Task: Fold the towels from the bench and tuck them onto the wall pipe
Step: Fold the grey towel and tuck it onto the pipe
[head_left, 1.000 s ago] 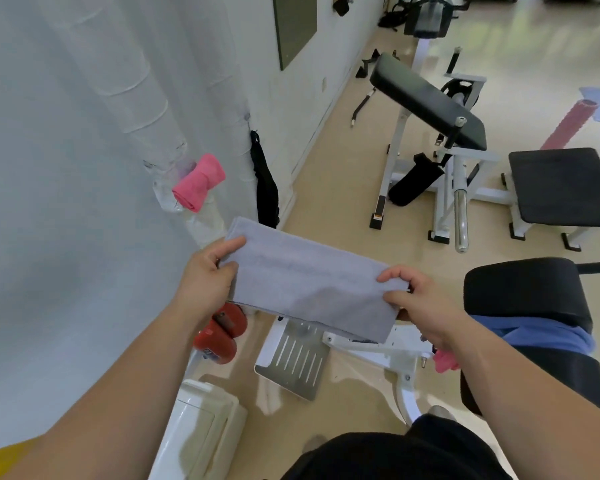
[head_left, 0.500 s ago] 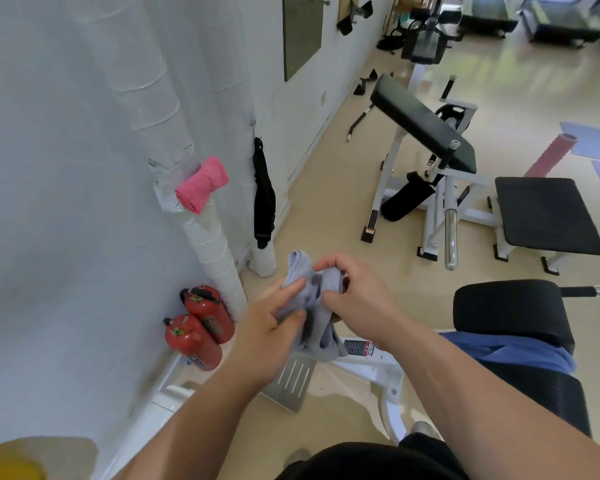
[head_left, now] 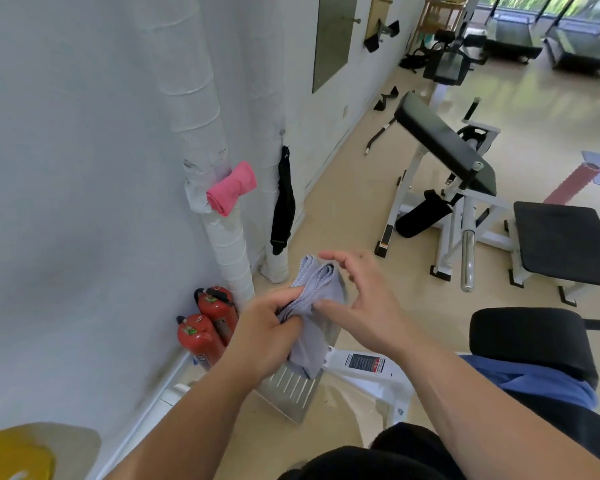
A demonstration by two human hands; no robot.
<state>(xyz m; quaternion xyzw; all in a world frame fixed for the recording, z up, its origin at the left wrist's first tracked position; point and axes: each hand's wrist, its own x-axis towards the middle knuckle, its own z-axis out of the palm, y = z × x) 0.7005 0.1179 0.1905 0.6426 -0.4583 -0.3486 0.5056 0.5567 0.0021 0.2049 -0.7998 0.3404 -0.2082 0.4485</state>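
- Your left hand fingers clamp the folded grey towel.
- Your right hand fingers are spread apart, thumb tip touching the towel's side.

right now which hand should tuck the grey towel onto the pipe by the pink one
Left. The left hand already grips the folded grey cloth towel and is nearer the white wrapped wall pipe holding the rolled pink towel. The right hand is open beside it.

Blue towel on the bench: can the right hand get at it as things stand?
Probably yes. The right hand is open beside the grey towel, which the left hand grips; the blue towel lies uncovered on the bench.
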